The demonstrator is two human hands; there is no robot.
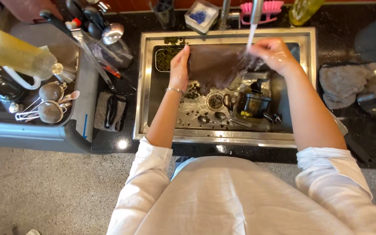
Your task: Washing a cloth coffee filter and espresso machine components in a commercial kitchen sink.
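Observation:
A dark brown flat board (216, 65) is held over the steel sink (146, 87), tilted under a stream of water from the tap (254, 13). My left hand (179, 67) grips its left edge. My right hand (273, 54) holds its upper right corner, right where the water lands. Below the board the sink holds a drain (215, 101), spoons (225, 117), a black-and-clear container (255, 102) and a small tray of dark green leaves (167, 56).
A grey dish rack (72, 130) at the left holds a yellowish jug (16, 52), ladles and utensils. A folded cloth (109, 111) lies beside it. A pink brush (268, 8) and sponge box (201, 15) sit behind the sink. A grey towel (342, 85) lies at right.

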